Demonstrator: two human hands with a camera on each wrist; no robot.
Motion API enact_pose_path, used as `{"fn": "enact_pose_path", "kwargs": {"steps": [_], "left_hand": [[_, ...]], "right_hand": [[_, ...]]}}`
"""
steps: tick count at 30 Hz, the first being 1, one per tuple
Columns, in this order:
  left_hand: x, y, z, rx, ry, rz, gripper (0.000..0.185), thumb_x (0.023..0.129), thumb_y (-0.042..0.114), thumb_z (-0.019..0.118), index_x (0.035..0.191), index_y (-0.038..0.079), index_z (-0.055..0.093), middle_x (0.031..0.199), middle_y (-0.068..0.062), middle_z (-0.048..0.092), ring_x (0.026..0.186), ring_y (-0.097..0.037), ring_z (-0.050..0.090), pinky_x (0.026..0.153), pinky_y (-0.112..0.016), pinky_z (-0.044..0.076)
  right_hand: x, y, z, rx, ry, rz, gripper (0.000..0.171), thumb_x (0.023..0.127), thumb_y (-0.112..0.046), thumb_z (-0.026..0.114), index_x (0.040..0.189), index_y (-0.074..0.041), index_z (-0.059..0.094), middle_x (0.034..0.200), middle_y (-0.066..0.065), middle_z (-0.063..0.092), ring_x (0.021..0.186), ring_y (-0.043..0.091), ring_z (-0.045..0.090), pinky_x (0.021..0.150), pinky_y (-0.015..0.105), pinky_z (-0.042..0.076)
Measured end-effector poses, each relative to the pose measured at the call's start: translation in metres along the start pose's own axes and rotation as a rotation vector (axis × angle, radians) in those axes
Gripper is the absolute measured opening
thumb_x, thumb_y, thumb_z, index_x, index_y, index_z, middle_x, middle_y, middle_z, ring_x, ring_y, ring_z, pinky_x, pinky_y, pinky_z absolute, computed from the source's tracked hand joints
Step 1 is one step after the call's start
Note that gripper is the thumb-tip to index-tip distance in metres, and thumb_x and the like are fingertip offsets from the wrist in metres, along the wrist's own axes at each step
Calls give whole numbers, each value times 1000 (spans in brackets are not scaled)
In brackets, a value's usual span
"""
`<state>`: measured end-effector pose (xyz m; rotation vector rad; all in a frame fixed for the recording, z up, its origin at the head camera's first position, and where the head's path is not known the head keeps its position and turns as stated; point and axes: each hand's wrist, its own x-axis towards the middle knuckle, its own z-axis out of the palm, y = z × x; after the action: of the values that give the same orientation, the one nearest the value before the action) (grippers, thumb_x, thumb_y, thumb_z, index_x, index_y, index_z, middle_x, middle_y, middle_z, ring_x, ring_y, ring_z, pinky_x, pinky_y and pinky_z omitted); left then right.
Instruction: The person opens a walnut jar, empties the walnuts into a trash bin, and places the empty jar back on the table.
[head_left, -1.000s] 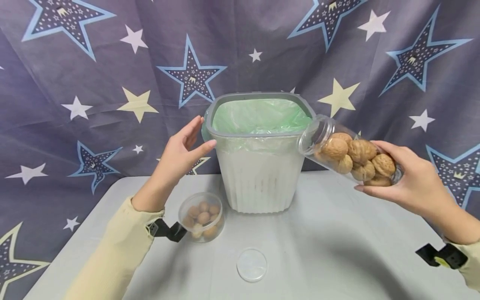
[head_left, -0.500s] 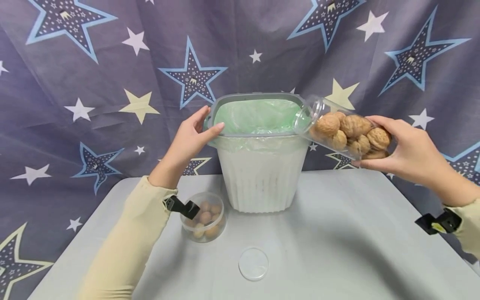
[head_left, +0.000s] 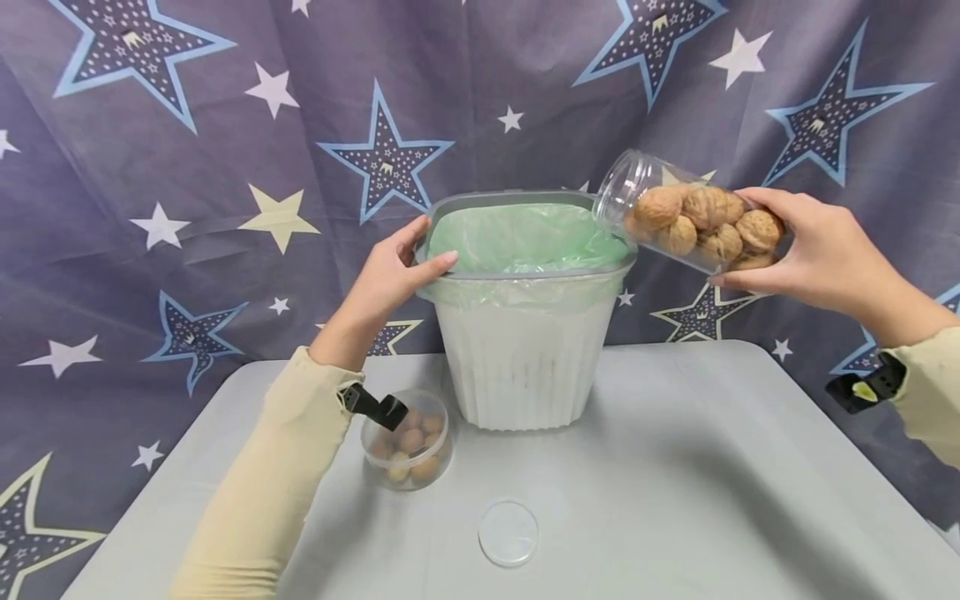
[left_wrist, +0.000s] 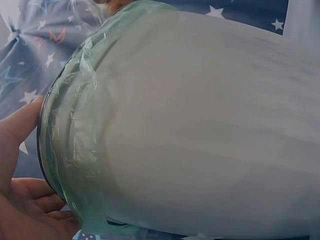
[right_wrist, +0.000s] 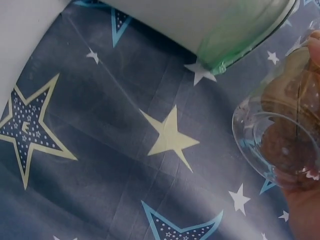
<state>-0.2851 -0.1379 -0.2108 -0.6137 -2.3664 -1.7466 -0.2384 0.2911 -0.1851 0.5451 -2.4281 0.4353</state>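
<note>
A jar (head_left: 693, 221) of walnuts (head_left: 705, 225) is gripped by the right hand (head_left: 813, 250) and held tilted, mouth leftward, above the right rim of the bin (head_left: 525, 367). The bin's left rim is grasped by the left hand (head_left: 386, 279). With the mouth barely over the rim, walnuts could well be spilled onto the desk (head_left: 675, 500) should the jar be tipped further.

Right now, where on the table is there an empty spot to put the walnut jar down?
The widest bare patch of table lies right of the white bin and the loose clear lid. A smaller bare strip lies along the front edge left of the lid. It is crowded front left, where the small tub of nuts sits under the left sleeve.
</note>
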Motion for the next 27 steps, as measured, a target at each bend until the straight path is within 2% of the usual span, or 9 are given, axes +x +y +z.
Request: {"fn": "enact_pose_path", "kwargs": {"steps": [2, 10, 18, 27], "left_hand": [[2, 0, 0, 7, -2, 3, 77, 88, 21, 65, 150, 7, 22, 155, -7, 23, 141, -17, 23, 112, -33, 26], [9, 0, 1, 65, -8, 9, 80, 87, 22, 66, 149, 4, 19, 155, -10, 21, 142, -19, 19, 114, -33, 22], [13, -2, 0, 82, -14, -12, 80, 87, 24, 67, 150, 5, 20, 155, -8, 22, 142, -18, 19, 113, -32, 23], [16, -6, -3, 78, -54, -16, 82, 87, 24, 66, 150, 5, 17, 156, -9, 17, 143, -17, 15, 114, -31, 20]], "right_hand": [[5, 1, -1, 1, -9, -4, 87, 55, -19, 91, 131, -5, 52, 108, 23, 57, 91, 31, 50, 71, 37, 36], [20, 7, 0, 17, -16, -45, 82, 56, -23, 92, 128, -9, 56, 107, 16, 61, 88, 19, 48, 70, 23, 34], [29, 9, 0, 4, -36, -52, 80, 57, -25, 91, 127, -9, 56, 107, 16, 63, 86, 12, 50, 69, 20, 35], [38, 12, 3, 7, -28, -109, 79, 56, -22, 91, 125, -6, 56, 104, 16, 61, 88, 23, 50, 71, 31, 36]]}}
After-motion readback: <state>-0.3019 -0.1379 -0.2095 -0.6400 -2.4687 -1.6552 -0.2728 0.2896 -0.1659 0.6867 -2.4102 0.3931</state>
